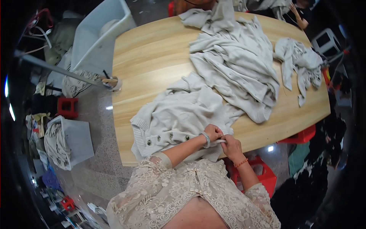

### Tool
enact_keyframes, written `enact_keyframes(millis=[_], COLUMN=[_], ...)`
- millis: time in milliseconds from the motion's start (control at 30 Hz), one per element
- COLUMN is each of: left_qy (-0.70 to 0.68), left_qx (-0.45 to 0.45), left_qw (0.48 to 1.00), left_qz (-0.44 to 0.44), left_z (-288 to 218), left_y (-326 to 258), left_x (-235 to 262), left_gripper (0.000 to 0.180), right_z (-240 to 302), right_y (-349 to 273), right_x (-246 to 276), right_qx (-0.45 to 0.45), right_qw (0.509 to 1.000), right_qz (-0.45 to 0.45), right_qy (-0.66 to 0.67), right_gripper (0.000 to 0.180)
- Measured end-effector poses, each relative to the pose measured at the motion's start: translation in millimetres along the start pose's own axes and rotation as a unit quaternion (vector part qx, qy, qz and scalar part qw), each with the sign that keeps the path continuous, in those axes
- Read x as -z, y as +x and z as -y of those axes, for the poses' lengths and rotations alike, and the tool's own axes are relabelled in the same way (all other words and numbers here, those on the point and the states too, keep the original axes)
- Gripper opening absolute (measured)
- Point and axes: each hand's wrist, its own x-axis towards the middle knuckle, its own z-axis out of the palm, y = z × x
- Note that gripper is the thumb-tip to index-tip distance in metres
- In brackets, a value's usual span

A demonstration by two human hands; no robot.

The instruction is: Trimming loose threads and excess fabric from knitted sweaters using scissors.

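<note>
One fiddly bit from my end: right hand point(231, 147) pinches a pale strip point(220, 141), left hand point(212, 132) curled beside it, grip hidden. Buttoned knit point(183, 110) sits around 8 o'clock on the worktop point(148, 61). I reckon I'm working that strip; next move calls for a steady pinch.

The bright table point(148, 57) bends toward dark, blurred edges.

Around the wood-grain worktop point(145, 65), speckled floor point(103, 152) shows at eight o'clock, a red stool point(68, 107) at nine, a whitish stool point(327, 41) at two.
</note>
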Motion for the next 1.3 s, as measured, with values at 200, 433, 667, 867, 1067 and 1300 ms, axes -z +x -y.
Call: enact_keyframes(millis=[200, 433, 667, 867, 1067, 1300], left_qy=[-0.123, -0.026, 0.108, 0.034, -0.005, -0.086], left_qx=[0.098, -0.115, -0.214, -0.119, -0.100, -0.059], left_qw=[0.987, 0.990, 0.970, 0.991, 0.989, 0.989], left_qz=[0.037, 0.081, -0.040, 0.051, 0.107, 0.107], left_z=[-20.9, -32.8, -40.3, -39.9, -32.9, -45.7], left_y=[-6.1, -43.8, -49.8, -47.9, -46.8, -51.8], left_x=[16.2, 39.7, 44.7, 47.3, 53.2, 58.9], left_gripper=[0.010, 0.033, 0.016, 0.015, 0.015, 0.024], right_z=[6.5, 7.7, 9.9, 2.4, 4.7, 5.6], right_y=[8.3, 25.4, 40.8, 33.3, 29.0, 26.5], right_x=[9.1, 19.4, 29.7, 27.6, 30.6, 25.0], right_qx=[0.065, 0.066, 0.090, 0.097, 0.113, -0.124], right_qw=[0.997, 0.997, 0.989, 0.990, 0.973, 0.840], right_qz=[-0.043, -0.013, 0.059, 0.054, 0.098, 0.174], right_qy=[-0.014, 0.048, 0.106, 0.092, 0.178, 0.498], right_gripper=[0.036, 0.028, 0.023, 0.019, 0.018, 0.017])
